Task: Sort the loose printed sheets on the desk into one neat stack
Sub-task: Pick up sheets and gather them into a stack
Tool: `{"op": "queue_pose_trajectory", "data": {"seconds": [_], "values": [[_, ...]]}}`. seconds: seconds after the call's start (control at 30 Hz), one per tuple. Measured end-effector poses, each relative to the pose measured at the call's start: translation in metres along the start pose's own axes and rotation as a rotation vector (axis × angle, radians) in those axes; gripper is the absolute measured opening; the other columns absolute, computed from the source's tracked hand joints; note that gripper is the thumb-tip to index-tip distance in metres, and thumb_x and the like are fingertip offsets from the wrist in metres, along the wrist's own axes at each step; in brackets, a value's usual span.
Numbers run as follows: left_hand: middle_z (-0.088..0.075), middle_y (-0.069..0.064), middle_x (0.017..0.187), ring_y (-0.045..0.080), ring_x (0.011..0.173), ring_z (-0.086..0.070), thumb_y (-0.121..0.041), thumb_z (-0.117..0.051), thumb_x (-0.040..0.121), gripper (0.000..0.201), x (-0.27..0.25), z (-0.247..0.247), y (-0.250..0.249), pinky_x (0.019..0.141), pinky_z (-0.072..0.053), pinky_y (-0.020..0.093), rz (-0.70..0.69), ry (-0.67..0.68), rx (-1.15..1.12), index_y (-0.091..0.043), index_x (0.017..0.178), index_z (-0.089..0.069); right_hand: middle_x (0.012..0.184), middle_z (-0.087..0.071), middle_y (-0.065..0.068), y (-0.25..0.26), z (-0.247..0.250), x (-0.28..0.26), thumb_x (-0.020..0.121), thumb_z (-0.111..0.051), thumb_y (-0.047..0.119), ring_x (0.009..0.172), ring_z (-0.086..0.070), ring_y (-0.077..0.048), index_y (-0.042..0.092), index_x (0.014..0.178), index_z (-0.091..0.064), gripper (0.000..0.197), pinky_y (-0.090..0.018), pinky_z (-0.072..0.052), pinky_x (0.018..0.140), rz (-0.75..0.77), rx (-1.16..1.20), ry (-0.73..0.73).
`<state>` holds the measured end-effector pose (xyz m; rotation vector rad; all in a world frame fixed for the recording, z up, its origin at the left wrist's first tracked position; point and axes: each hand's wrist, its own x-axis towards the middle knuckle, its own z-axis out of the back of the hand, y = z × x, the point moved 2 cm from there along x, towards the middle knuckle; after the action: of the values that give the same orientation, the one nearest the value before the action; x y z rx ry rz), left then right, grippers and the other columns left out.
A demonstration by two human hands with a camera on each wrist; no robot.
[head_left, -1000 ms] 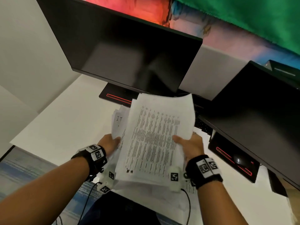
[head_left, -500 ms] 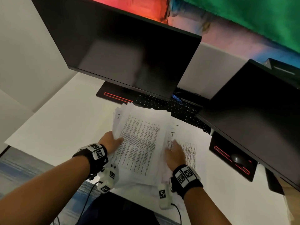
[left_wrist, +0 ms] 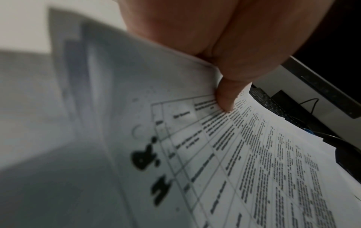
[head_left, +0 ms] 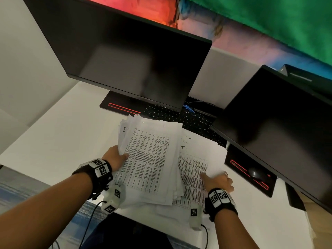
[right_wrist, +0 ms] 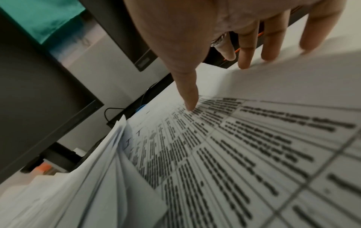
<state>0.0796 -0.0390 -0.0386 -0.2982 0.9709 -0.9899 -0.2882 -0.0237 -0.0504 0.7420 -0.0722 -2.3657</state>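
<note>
The uneven bundle of white printed sheets (head_left: 149, 162) sits near the front edge of the white desk (head_left: 53, 133), pinched by the left hand (head_left: 115, 159). The right hand (head_left: 218, 181), fingers straight and spread, presses a loose printed sheet (head_left: 195, 169) flat beside it.

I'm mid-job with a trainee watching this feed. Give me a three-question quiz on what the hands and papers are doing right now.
1. True or false: the left hand grips the bundle of sheets by its left edge, thumb on top.
2. Multiple choice: the right hand is
A) crumpling a sheet
B) lying with straight fingers on the loose sheet on the desk
C) typing on the keyboard
3. Fill in: the bundle's edges are ____, not squared.

Key:
1. True; the left wrist view shows the thumb pressing on the printed page.
2. B
3. fanned (uneven)
</note>
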Motion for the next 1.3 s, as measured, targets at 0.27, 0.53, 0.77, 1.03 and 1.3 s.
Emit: {"op": "queue_pose_trajectory", "data": {"seconds": [0.27, 0.53, 0.77, 1.03, 1.3], "values": [[-0.064, 0.007, 0.101, 0.023, 0.086, -0.060, -0.020, -0.055, 0.099, 0.028, -0.004, 0.001, 0.002, 0.063, -0.041, 0.023, 0.002, -0.009, -0.004, -0.005, 0.123, -0.060, 0.143, -0.032, -0.017, 0.009, -0.006, -0.011, 0.077, -0.082, 0.036, 0.126, -0.046, -0.041, 0.007, 0.148, -0.032, 0.092, -0.048, -0.048, 0.098, 0.023, 0.125, 0.015], [-0.066, 0.008, 0.102, 0.024, 0.085, -0.062, -0.020, -0.055, 0.099, 0.028, -0.005, 0.007, 0.008, 0.067, -0.045, 0.028, 0.017, -0.011, -0.016, -0.005, 0.123, -0.059, 0.134, -0.057, -0.021, 0.010, -0.006, -0.013, 0.072, -0.087, 0.029, 0.115, -0.061, -0.038, 0.001, 0.144, -0.037, 0.092, -0.040, -0.054, 0.092, -0.096, 0.364, 0.108], [-0.068, 0.013, 0.109, 0.026, 0.089, -0.063, -0.019, -0.056, 0.098, 0.029, -0.003, 0.007, 0.010, 0.074, -0.046, 0.030, 0.014, -0.015, -0.045, -0.005, 0.123, -0.060, 0.129, -0.059, -0.023, 0.023, -0.010, -0.028, 0.078, -0.083, 0.011, 0.112, -0.061, -0.037, -0.008, 0.136, -0.046, 0.072, -0.036, -0.050, 0.087, -0.062, 0.477, 0.222], [-0.069, 0.014, 0.111, 0.026, 0.088, -0.063, -0.019, -0.056, 0.099, 0.027, 0.003, 0.010, 0.019, 0.072, -0.047, 0.030, 0.025, -0.008, -0.042, -0.005, 0.122, -0.060, 0.090, -0.064, -0.011, 0.063, 0.098, -0.065, 0.079, -0.081, 0.015, 0.084, -0.066, -0.031, 0.002, 0.098, -0.063, 0.029, -0.030, -0.049, 0.066, 0.411, 0.359, -0.209], [-0.065, 0.008, 0.100, 0.022, 0.082, -0.060, -0.022, -0.057, 0.098, 0.029, 0.005, 0.006, 0.016, 0.067, -0.043, 0.026, 0.019, -0.021, 0.017, -0.005, 0.121, -0.061, 0.099, -0.077, -0.005, 0.087, 0.156, -0.091, 0.073, -0.083, -0.001, 0.091, -0.075, -0.025, 0.011, 0.105, -0.072, 0.035, -0.040, -0.059, 0.080, 0.624, 0.903, 0.137]]}}
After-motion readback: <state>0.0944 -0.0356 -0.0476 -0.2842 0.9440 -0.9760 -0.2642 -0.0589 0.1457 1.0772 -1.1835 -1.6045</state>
